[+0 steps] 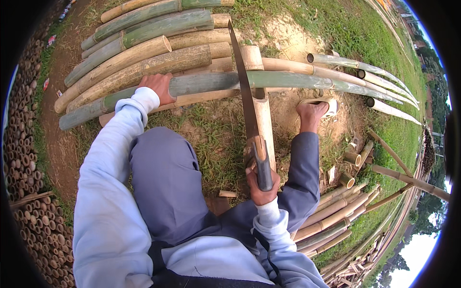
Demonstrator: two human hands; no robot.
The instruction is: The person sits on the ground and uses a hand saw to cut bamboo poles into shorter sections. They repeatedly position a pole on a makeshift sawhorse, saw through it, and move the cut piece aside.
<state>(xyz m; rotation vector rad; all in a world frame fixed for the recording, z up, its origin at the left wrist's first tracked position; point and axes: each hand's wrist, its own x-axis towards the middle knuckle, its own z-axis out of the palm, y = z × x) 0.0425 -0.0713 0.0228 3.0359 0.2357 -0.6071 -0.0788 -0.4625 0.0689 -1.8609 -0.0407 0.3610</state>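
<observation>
A long green bamboo pole [204, 83] lies crosswise in front of me. My left hand [157, 87] is closed over it from above, left of the middle. In my right hand [263, 186] is the handle of a handsaw [246, 96], gripped near my right thigh. Its long dark blade points away from me and crosses the pole, at a spot where the pole's surface looks darker on the left side. Under the pole, just right of the blade, runs a thick pale bamboo support [264, 129] with an opening in its upper side.
Several cut bamboo lengths [144, 33] lie side by side at the far left. Long thin poles [379, 79] stretch away to the right. Short pieces [346, 180] and a bamboo stack [331, 216] lie by my right leg. Piled bamboo ends [41, 230] line the left edge.
</observation>
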